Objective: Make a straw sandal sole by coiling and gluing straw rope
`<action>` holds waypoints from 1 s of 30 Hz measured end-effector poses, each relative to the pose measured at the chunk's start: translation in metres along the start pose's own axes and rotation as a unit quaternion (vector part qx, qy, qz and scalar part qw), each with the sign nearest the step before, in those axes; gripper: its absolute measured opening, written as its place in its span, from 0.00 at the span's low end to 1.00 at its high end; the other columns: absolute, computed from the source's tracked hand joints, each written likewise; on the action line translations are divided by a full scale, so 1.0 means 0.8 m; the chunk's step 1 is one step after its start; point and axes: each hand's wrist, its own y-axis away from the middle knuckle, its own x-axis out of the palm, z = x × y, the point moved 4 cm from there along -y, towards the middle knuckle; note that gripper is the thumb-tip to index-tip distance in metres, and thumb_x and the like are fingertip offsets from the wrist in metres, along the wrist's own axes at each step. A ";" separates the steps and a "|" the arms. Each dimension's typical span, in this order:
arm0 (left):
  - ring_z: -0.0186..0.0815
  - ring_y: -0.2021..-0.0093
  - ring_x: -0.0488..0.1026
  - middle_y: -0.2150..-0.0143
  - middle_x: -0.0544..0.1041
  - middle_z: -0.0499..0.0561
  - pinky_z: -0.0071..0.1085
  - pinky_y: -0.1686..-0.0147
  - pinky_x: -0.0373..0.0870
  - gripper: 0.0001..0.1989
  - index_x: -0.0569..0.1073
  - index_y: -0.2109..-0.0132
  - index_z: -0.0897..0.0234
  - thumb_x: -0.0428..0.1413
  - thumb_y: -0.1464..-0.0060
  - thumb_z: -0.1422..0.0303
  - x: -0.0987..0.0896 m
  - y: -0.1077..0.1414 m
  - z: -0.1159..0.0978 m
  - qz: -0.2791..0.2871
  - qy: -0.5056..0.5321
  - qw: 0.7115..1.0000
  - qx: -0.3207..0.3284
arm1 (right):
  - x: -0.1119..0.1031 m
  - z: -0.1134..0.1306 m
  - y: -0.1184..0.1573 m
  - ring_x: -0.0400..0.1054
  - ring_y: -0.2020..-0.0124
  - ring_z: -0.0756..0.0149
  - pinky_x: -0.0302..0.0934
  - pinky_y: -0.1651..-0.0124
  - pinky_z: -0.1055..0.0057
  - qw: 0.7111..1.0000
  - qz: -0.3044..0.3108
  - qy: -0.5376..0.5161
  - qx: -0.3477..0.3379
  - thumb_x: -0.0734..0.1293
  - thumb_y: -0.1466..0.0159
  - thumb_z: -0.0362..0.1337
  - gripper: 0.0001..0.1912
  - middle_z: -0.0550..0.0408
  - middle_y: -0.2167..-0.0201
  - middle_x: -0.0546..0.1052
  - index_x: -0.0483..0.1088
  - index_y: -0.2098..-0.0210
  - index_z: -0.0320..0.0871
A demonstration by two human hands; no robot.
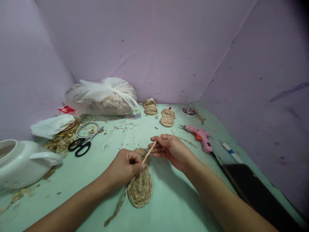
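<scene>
A coiled sole of braided straw cord [141, 190] lies on the green table in front of me. Above its upper part, my left hand [127, 166] pinches a length of braided cord [150, 151] between thumb and fingers. That cord slants up to my right hand [170, 149], whose thumb and index finger close on it while the other fingers stay loosely spread. Beyond the right hand the cord trails off to the right. Another cord end [116, 214] extends from the sole's lower left side. My left hand hides part of the sole.
Black-handled scissors [83, 146], a tape roll [87, 129] and a white pitcher [21, 164] stand left. A tied plastic bag [103, 96] and small woven slippers [167, 120] sit behind. Right are a pink glue gun [200, 137], a bead dish [189, 111] and a black flat object [256, 183].
</scene>
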 end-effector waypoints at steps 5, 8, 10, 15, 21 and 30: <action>0.25 0.83 0.52 0.87 0.59 0.42 0.26 0.81 0.48 0.12 0.61 0.84 0.64 0.55 0.64 0.63 0.002 0.001 -0.004 0.029 0.001 1.000 0.005 | -0.002 -0.002 -0.001 0.69 0.80 0.73 0.66 0.76 0.77 0.999 -0.036 -0.005 -0.037 0.63 0.44 0.24 0.06 0.55 0.80 0.74 0.70 0.74 0.36; 0.25 0.83 0.52 0.87 0.59 0.42 0.26 0.81 0.47 0.12 0.61 0.84 0.65 0.55 0.63 0.64 0.003 0.003 -0.004 0.065 0.002 0.998 0.014 | 0.001 -0.002 0.000 0.66 0.83 0.74 0.65 0.79 0.78 0.998 -0.044 -0.015 -0.046 0.65 0.46 0.25 0.04 0.57 0.83 0.72 0.70 0.76 0.37; 0.26 0.83 0.53 0.86 0.59 0.42 0.26 0.81 0.48 0.11 0.62 0.83 0.65 0.54 0.63 0.65 0.003 0.003 -0.001 0.082 0.010 0.996 0.017 | 0.004 -0.001 0.003 0.65 0.84 0.75 0.65 0.78 0.77 0.998 -0.033 -0.029 -0.036 0.65 0.46 0.25 0.04 0.59 0.84 0.71 0.69 0.76 0.37; 0.26 0.83 0.55 0.86 0.60 0.43 0.26 0.80 0.50 0.09 0.62 0.82 0.65 0.54 0.62 0.67 -0.006 0.000 0.004 0.097 -0.003 0.995 0.005 | 0.009 -0.001 0.007 0.67 0.82 0.73 0.66 0.76 0.74 0.999 0.000 -0.046 -0.002 0.64 0.46 0.26 0.03 0.57 0.82 0.72 0.68 0.74 0.37; 0.27 0.79 0.54 0.82 0.59 0.42 0.25 0.78 0.49 0.10 0.66 0.79 0.68 0.55 0.60 0.64 -0.019 0.002 -0.012 0.086 -0.079 0.992 0.043 | 0.026 -0.029 0.009 0.67 0.80 0.73 0.65 0.75 0.76 0.999 0.009 -0.032 -0.018 0.71 0.55 0.29 0.06 0.55 0.80 0.73 0.69 0.77 0.36; 0.27 0.80 0.53 0.83 0.56 0.42 0.27 0.79 0.49 0.09 0.60 0.82 0.64 0.50 0.61 0.66 -0.004 0.003 -0.003 0.029 -0.070 0.996 0.050 | 0.029 -0.034 0.014 0.64 0.81 0.73 0.61 0.77 0.74 0.998 -0.018 0.002 -0.052 0.73 0.58 0.35 0.11 0.58 0.83 0.72 0.71 0.76 0.37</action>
